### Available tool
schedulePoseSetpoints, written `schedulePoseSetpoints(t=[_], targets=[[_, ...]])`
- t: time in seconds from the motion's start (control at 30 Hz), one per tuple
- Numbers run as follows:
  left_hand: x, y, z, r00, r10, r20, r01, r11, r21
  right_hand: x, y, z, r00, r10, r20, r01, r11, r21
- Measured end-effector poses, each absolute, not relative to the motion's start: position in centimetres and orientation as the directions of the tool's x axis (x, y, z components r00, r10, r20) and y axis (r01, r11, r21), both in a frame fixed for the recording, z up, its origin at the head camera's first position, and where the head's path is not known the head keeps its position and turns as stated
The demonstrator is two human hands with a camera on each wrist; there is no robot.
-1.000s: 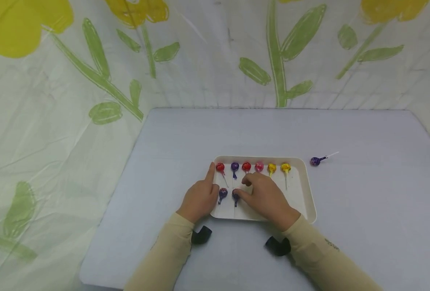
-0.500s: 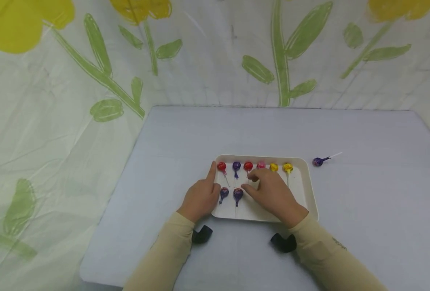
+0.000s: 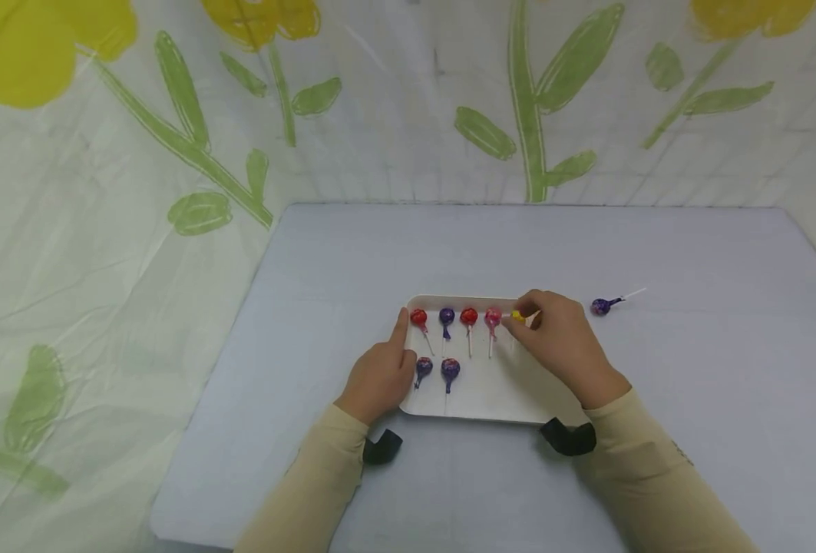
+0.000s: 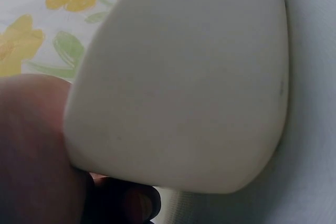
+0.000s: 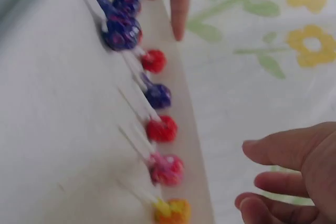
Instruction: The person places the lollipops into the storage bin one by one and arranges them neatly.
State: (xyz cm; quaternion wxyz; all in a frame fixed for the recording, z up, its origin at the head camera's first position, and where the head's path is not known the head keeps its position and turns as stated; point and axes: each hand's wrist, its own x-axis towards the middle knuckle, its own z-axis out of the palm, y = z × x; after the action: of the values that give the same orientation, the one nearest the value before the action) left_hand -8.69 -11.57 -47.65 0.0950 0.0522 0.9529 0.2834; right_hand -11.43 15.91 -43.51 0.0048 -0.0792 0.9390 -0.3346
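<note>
My left hand (image 3: 378, 376) grips the left end of a white tray (image 3: 497, 399), its index finger straight along the rim. The left wrist view shows the tray (image 4: 178, 87) large and close. My right hand (image 3: 566, 338) is over the tray's right part, fingers bent and apart with nothing between them (image 5: 294, 171). In the back row lie a red lollipop (image 3: 418, 317), a purple lollipop (image 3: 446, 316), another red lollipop (image 3: 469, 316), a pink lollipop (image 3: 493, 316) and a yellow lollipop (image 5: 173, 211), sticks toward me. Two purple lollipops (image 3: 450, 369) lie in front. My right hand hides the back-right corner.
One more purple lollipop (image 3: 600, 306) lies on the pale table (image 3: 338, 261), right of the tray. Behind and at the left hangs a white curtain (image 3: 394, 100) with painted flowers. Dark pieces (image 3: 383, 447) show beside both wrists.
My right hand has moved from the front purple lollipop to the right and back, over the yellow ones, uncovering the red and pink sticks. My left hand stays on the tray.
</note>
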Motion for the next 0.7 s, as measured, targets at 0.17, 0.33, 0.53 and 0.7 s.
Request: schedulePoseSetpoints(t=[0.17, 0.33, 0.53, 0.7], targets=[[-8.6, -11.6, -47.6, -0.976, 0.146, -0.164, 0.032, 0.834, 0.551, -11.7, 17.5, -43.0, -0.990, -0.128, 0.051, -0.131, 0.754, -0.644], [-8.6, -11.5, -47.6, -0.976, 0.144, -0.161, 0.032, 0.834, 0.551, -12.2, 18.8, -43.0, -0.991, -0.110, 0.082, -0.136, 0.745, -0.654], [-8.6, -11.5, -47.5, -0.977, 0.149, -0.151, 0.042, 0.833, 0.551, -12.7, 20.5, -42.9, -0.994, -0.058, 0.098, -0.108, 0.758, -0.643], [-8.7, -11.5, -47.5, -0.977, 0.154, -0.150, 0.047, 0.834, 0.549, -13.1, 21.6, -42.8, -0.993, -0.037, 0.116, -0.102, 0.773, -0.626]])
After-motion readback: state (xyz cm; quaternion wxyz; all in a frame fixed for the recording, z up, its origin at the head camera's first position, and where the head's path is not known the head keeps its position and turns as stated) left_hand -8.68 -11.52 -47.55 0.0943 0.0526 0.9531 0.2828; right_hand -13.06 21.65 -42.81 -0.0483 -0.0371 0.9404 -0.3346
